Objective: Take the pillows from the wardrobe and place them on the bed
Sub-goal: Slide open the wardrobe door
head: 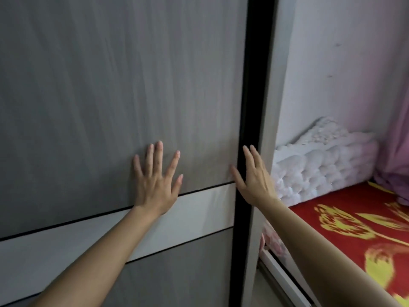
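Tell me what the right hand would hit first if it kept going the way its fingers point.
Most likely the black vertical edge strip of the wardrobe door. The right hand already lies along it with fingers pointing up, though depth is unclear.

Both bare arms are being held out forward and upward toward the wardrobe door (99, 96), which serves as the reference for place. The left hand (155, 185) is being pressed flat against the door's face, palm down on the panel, fingers spread wide and pointing up, the thumb angled out to the right; its heel is lying over the door's pale horizontal band. The right hand (254, 176) is being held open at the door's right edge, against the dark vertical strip, fingers extended upward and close together, the thumb reaching onto the door panel. Both forearms are being kept nearly straight, with nothing grasped.
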### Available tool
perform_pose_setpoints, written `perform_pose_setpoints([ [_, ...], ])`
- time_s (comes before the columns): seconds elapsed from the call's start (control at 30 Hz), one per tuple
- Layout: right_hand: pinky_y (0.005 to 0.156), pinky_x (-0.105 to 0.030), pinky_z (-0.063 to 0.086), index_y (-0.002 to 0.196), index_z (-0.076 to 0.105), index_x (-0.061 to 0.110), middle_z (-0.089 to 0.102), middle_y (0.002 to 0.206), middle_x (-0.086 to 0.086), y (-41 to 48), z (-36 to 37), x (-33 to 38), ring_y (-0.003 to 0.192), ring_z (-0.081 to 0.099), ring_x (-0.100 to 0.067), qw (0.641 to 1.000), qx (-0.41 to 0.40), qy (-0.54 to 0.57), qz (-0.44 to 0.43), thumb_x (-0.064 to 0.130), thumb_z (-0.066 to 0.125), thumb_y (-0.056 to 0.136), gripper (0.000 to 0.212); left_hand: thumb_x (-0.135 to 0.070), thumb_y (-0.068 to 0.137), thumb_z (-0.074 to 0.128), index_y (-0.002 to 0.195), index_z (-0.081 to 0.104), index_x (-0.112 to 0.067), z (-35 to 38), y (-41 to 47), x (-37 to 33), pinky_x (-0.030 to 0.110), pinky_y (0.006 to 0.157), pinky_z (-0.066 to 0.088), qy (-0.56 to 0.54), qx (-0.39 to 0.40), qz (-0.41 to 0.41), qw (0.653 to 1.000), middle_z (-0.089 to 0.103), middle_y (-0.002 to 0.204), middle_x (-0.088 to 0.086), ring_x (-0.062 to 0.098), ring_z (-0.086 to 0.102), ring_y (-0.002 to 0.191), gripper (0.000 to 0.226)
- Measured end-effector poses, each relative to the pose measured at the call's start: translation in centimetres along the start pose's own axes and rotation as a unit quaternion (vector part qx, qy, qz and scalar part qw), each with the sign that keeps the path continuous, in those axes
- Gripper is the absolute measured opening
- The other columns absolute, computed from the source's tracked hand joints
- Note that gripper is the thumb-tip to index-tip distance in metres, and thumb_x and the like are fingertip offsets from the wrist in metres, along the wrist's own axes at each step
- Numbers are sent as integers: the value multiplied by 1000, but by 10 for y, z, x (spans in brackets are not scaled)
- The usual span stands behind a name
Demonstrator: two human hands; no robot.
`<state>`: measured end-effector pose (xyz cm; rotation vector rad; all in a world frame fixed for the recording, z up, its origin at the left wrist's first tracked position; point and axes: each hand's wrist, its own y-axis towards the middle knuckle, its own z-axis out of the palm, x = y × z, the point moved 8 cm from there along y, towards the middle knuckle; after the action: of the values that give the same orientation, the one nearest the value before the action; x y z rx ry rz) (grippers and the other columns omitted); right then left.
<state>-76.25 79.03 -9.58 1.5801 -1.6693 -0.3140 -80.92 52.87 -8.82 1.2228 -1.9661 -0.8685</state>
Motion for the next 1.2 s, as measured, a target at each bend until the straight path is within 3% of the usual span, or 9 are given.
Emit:
perform_pose_setpoints([
  [0.1, 115, -40, 31, 157, 12, 21, 25, 161, -8, 28, 36, -16, 147, 29, -25, 988, -33, 105, 111, 59, 42, 95, 78, -56, 94, 41, 154, 24, -29, 23, 0, 8, 67, 116, 3, 30, -61, 24, 997, 5, 163, 17, 35, 0, 151, 68],
  [0.2, 108, -37, 37, 155, 8, 31, 42, 153, -12, 31, 76, -35, 137, 45, -31, 961, -37, 207, 179, 73, 34, 91, 81, -65, 92, 42, 153, 25, -30, 39, -3, 9, 66, 116, 1, 43, -106, 30, 993, 4, 164, 15, 35, 3, 151, 73],
  [0.3, 100, -40, 44, 153, 7, 38, 45, 153, -9, 29, 94, -42, 127, 54, -35, 957, -101, 219, 161, 74, 31, 91, 76, -67, 89, 46, 153, 27, -32, 46, -2, 10, 66, 116, 5, 61, -137, 24, 988, 5, 164, 13, 35, 7, 151, 75],
  [0.47, 93, -39, 44, 152, 9, 40, 38, 157, -3, 31, 106, -48, 125, 55, -34, 948, -157, 234, 145, 74, 29, 92, 72, -63, 88, 49, 153, 25, -35, 48, -1, 9, 66, 115, 6, 74, -149, 5, 986, 2, 165, 10, 34, 9, 151, 75],
  [0.73, 89, -25, 35, 154, 11, 38, 37, 157, -1, 23, 103, -52, 123, 43, -14, 941, -127, 299, 99, 62, 37, 97, 67, -61, 88, 46, 154, 14, -35, 43, -1, 3, 66, 115, 4, 100, -134, -18, 986, -6, 165, 6, 33, 1, 151, 78],
  [0.93, 87, -38, 47, 155, 7, 36, 40, 153, -9, 20, 106, -40, 123, 56, -37, 940, -99, 313, 91, 59, 38, 99, 68, -58, 91, 41, 155, 5, -32, 46, -9, 7, 70, 114, -1, 109, -106, -71, 986, -13, 163, 8, 39, -1, 150, 78],
  [1.2, 82, -37, 50, 157, 5, 27, 41, 148, -13, 14, 119, -3, 122, 54, -34, 945, -77, 315, 38, 52, 40, 102, 70, -61, 93, 35, 156, -1, -26, 44, -26, 38, 71, 113, -1, 117, -80, -122, 982, -15, 162, 12, 43, -2, 149, 80],
])
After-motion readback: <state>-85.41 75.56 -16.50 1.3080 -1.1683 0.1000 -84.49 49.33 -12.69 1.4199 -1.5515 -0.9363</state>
